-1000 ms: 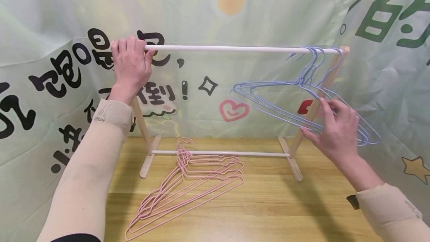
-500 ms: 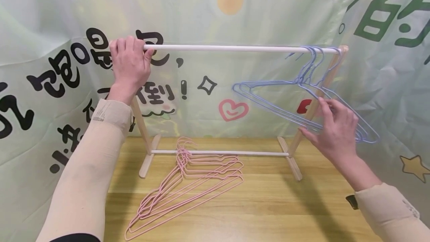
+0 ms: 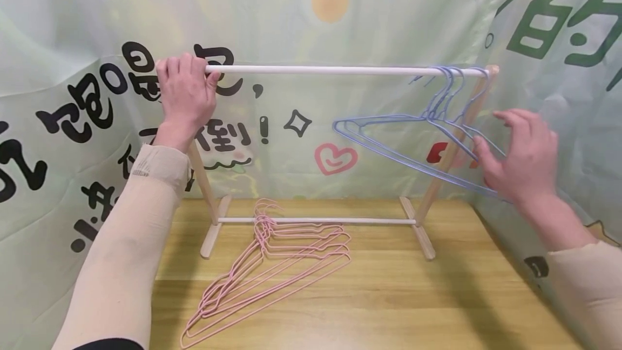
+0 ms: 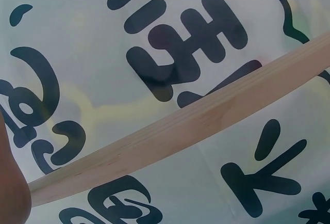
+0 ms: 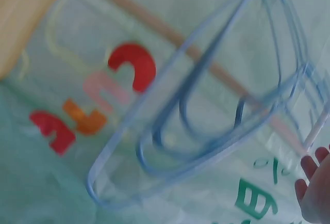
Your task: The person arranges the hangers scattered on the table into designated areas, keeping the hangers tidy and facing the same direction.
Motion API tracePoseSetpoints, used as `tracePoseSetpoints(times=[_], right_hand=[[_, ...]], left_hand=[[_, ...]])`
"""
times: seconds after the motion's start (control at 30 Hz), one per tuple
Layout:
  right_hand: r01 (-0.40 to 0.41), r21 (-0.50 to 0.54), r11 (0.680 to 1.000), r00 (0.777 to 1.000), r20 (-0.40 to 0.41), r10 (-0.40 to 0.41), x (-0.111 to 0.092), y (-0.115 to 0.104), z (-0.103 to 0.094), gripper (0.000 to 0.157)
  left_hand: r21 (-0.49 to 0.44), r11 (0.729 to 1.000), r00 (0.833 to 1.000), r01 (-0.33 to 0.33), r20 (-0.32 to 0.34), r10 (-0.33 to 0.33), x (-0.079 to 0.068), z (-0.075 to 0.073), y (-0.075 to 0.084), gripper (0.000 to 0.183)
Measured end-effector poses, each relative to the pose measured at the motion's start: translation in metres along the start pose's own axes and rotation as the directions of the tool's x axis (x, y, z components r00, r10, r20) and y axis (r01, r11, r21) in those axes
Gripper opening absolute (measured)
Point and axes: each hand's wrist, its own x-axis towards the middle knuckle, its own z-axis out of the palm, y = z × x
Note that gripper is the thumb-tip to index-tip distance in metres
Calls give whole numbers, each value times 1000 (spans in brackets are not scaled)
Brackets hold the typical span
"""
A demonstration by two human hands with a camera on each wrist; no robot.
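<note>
My left hand (image 3: 187, 91) grips the upper left corner of a small wooden clothes rack, its fingers over the white top rod (image 3: 311, 70). Several blue wire hangers (image 3: 430, 114) hang by their hooks near the rod's right end. Just right of them is my right hand (image 3: 527, 158), fingers loosely bent and holding nothing; it hides their right ends in the head view. The right wrist view shows the blue hangers (image 5: 196, 74) blurred, apart from the fingertips. In the left wrist view a wooden post (image 4: 175, 115) runs diagonally past the hand's edge.
A bunch of pink wire hangers (image 3: 264, 231) lies on the wooden table (image 3: 389, 296), its hooks over the white lower rod (image 3: 350, 221). The rack's feet (image 3: 421, 239) stand near the printed cloth backdrop (image 3: 291, 20) behind and at both sides.
My right hand has let go of the blue hangers and moved right and slightly up. The hangers now hang closer together. My left hand keeps its grip on the rack.
</note>
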Motion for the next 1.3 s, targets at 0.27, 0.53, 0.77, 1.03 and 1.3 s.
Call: tracePoseSetpoints(times=[0.27,0.53,0.77,1.03,1.3], right_hand=[[-140,-84,987,978,145,151,41,26,-6,50],[-235,-205,950,892,343,295,60,46,11,57],[-240,-247,939,850,414,326,66,51,24,56],[-157,-361,919,824,465,323,76,53,31,49],[-134,-349,927,808,504,307,76,56,37,45]], left_hand=[[-8,1000,1000,-10,-11,10,-1,0,0,53],[-15,1000,1000,-1,15,1,-2,-1,1,54],[-12,1000,1000,-7,-4,7,-2,-1,3,53],[-13,1000,1000,-10,1,10,-2,-1,5,53],[-10,1000,1000,-7,8,7,1,-1,3,53]])
